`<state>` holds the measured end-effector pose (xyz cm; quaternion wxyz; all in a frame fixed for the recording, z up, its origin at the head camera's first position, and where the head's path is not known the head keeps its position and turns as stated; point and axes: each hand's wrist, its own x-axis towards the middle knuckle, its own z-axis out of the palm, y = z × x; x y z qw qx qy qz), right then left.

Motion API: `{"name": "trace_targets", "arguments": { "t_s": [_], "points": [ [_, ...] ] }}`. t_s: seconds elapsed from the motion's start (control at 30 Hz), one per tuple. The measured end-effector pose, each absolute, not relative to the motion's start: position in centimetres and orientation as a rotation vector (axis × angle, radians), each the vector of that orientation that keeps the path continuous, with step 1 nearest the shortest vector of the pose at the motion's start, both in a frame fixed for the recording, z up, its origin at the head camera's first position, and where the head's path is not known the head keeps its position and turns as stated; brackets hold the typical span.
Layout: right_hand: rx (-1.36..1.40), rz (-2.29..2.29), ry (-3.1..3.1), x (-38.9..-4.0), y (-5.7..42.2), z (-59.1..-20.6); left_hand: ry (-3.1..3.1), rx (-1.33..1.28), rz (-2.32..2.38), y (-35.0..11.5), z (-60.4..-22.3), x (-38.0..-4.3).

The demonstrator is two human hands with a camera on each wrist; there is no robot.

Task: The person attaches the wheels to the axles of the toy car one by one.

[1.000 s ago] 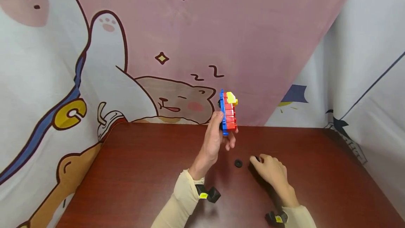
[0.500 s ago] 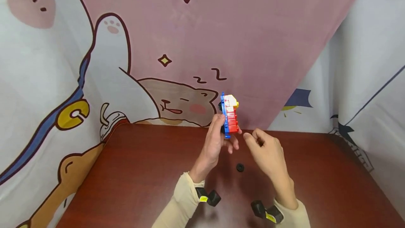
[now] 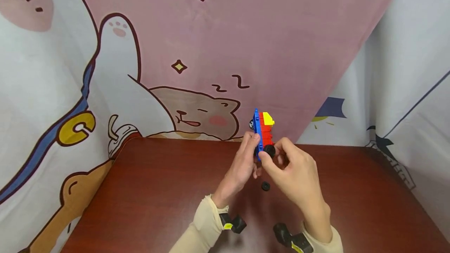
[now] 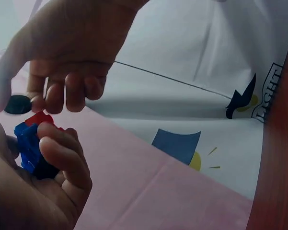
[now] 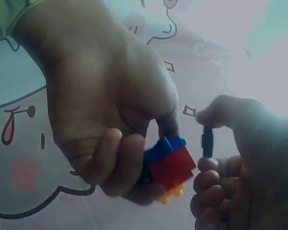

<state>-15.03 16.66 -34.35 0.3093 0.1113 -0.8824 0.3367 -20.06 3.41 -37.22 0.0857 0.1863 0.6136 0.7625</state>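
Note:
A toy car of building bricks (image 3: 266, 132), with a blue base, red bricks and a yellow brick at its far end, is held on end above the table. My left hand (image 3: 239, 171) grips its blue base between thumb and fingers. One black wheel (image 3: 251, 124) shows on the base's left side. My right hand (image 3: 299, 175) pinches another black wheel (image 3: 269, 151) by its edge, close to the car's lower end. In the right wrist view a small gap separates this wheel (image 5: 207, 142) from the red brick (image 5: 172, 167).
A loose black wheel (image 3: 265, 186) lies on the reddish-brown table (image 3: 158, 190), below both hands. Behind the table hangs a printed cloth (image 3: 281, 50) with cartoon animals. Dark camera mounts (image 3: 232, 223) sit at the wrists.
My right hand has lifted a wheel from the table and brought it up and left to the car's lower end. The left hand has shifted slightly right and down with the car.

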Motion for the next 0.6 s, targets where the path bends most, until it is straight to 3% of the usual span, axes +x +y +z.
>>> {"name": "trace_targets", "arguments": {
  "t_s": [0.6],
  "points": [
    [0.223,0.732,-2.393,-15.49,16.72,-34.80,1.657,0.541,2.257,3.81,-36.98,-19.53]
  ]
}}
